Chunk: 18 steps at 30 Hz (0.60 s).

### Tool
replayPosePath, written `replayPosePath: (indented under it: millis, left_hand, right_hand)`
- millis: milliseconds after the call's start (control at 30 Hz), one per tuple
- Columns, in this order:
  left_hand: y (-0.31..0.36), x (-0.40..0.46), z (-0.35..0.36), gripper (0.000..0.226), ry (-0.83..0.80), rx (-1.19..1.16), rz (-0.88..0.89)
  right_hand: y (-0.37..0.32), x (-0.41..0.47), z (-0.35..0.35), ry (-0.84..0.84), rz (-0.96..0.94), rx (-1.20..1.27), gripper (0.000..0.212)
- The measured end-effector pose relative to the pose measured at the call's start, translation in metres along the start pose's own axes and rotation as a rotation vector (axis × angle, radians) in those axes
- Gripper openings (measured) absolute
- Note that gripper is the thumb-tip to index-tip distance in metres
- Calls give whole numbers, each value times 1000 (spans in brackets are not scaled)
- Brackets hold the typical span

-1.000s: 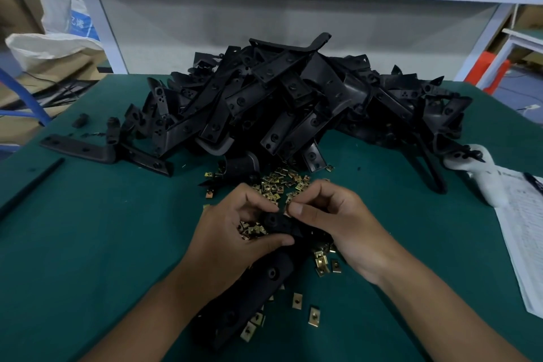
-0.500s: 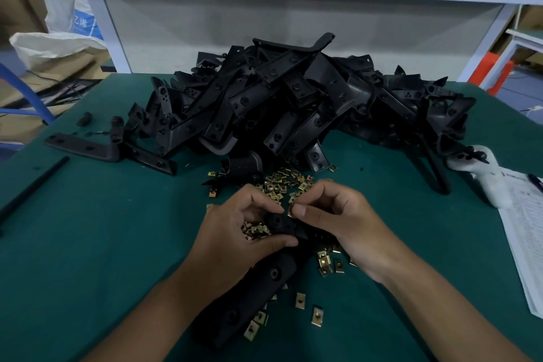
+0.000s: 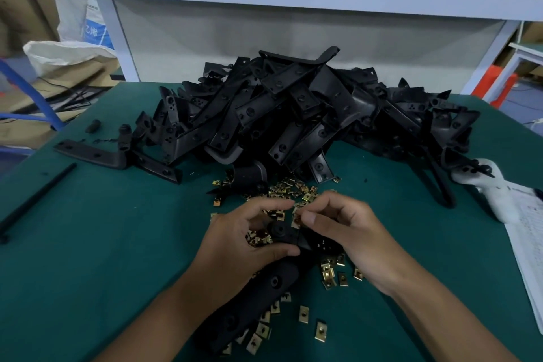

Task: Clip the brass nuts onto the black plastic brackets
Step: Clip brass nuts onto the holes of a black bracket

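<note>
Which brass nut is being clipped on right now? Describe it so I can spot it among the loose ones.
Start at the big heap of black brackets and come toward the camera to the two hands. The nut is pinched in the right hand, just above the bracket that the left hand grips. It alone is held off the mat.

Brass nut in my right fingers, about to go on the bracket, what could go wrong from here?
1. The right hand only pinches the brass nut at its edges; it could slip and drop among the loose nuts below.
2. The left hand grips the bracket near its end, so it may twist as the nut is pushed on.
3. The bracket pile leans close behind and could slide forward.
</note>
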<state>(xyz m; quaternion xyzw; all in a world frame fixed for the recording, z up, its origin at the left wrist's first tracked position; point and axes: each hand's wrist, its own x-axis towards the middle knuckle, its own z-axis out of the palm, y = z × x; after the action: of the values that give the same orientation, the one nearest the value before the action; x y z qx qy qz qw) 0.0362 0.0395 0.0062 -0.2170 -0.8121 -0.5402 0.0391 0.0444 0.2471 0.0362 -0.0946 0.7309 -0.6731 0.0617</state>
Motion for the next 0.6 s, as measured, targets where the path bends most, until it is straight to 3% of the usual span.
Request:
replayPosePath:
  millis: [300, 600]
  left_hand:
    - [1, 2, -2, 46, 12, -129, -18]
    - [2, 4, -3, 41, 29, -226, -44]
  right_hand:
    - [8, 1, 1, 42, -28, -48, 30]
    - [10, 3, 1, 108, -75, 15, 24]
